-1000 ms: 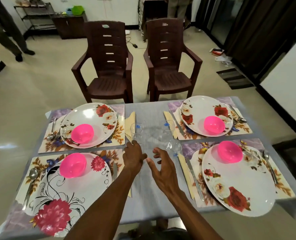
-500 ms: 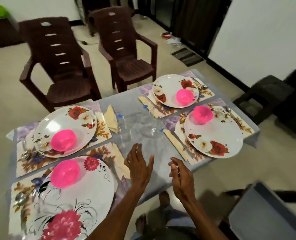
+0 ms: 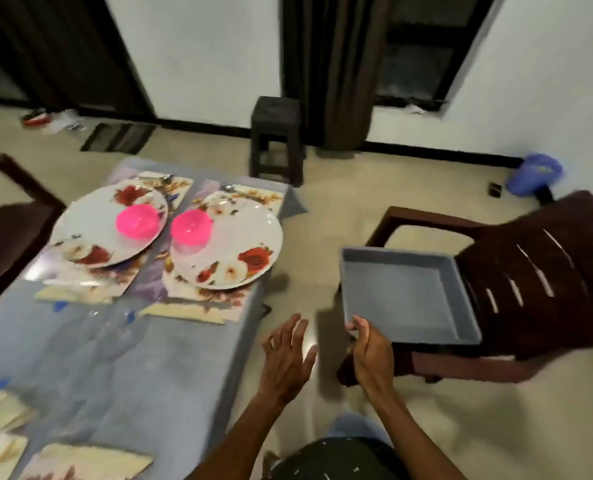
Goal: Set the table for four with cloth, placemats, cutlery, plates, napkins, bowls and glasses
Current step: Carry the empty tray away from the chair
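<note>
The table at the left wears a grey cloth [image 3: 156,382]. At its far end two floral plates [image 3: 90,233] [image 3: 250,233] lie on placemats [image 3: 198,292], each with a pink bowl [image 3: 137,221] [image 3: 191,227]. Clear glasses [image 3: 115,327] stand blurred in the middle of the cloth. A folded napkin [image 3: 180,311] lies beside the nearer placemat. On a brown chair [image 3: 530,271] to the right rests an empty grey tray [image 3: 402,292]. My right hand [image 3: 371,355] pinches the tray's near left corner. My left hand [image 3: 286,355] hovers open past the table's right edge, holding nothing.
A dark stool [image 3: 277,133] stands beyond the table's far corner, by a dark curtain. Another brown chair [image 3: 4,230] sits at the far left. A blue object [image 3: 534,174] lies on the floor by the right wall. Bare floor separates table and tray chair.
My view has swung right, away from the table's middle. Both hands left the glasses and moved right; my right hand has reached the grey tray's corner.
</note>
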